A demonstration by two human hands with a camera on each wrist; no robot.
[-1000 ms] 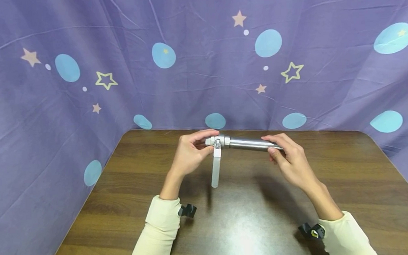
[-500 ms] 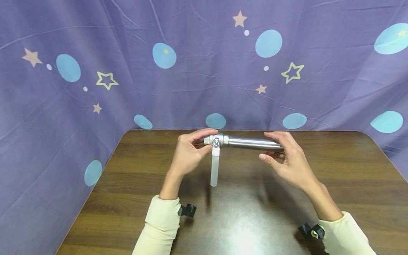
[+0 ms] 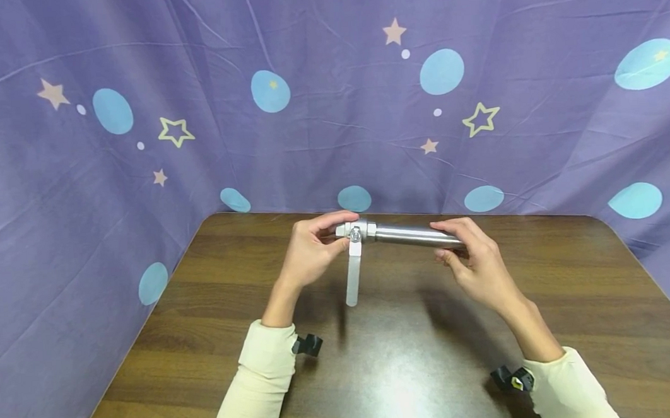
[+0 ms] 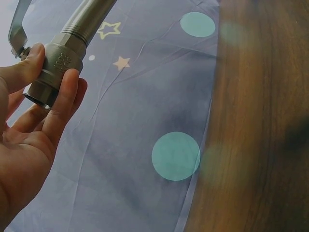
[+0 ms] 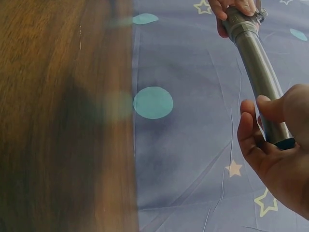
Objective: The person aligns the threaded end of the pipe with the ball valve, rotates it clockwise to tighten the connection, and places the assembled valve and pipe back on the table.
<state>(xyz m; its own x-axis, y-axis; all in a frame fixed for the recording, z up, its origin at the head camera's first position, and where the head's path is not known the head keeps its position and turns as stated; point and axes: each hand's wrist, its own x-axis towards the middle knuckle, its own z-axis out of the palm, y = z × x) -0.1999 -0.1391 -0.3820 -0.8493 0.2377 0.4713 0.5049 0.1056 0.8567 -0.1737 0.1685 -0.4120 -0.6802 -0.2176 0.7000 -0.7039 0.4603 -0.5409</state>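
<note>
The person's left forearm reaches in toward one o'clock, the left hand (image 3: 309, 251) bent around the end of a metal valve (image 3: 362, 228). Its thumb presses one side and its fingers curl against the other, pinching the valve between them; the fingers sit close together, and the wrist camera shows the valve's round mouth poking out past them.

The right forearm comes in toward eleven o'clock. The right hand (image 3: 482, 261) is curled around the far end of a shiny pipe (image 3: 407, 235), one finger lying over its top and the thumb down on the near side. The grip looks loose, with some fingertips standing a little off the metal; how hard the rest press, I can't tell.

Valve and pipe are joined in one line at twelve o'clock from the person, held up off the wooden table (image 3: 203, 291). The pipe runs from the valve to just past three o'clock, and the flat handle (image 3: 353, 279) points to just past six. Pale sleeves (image 3: 259, 380) cover both forearms. At twelve, beyond the table, hangs a purple curtain (image 3: 331, 140) with stars and blue spots.
</note>
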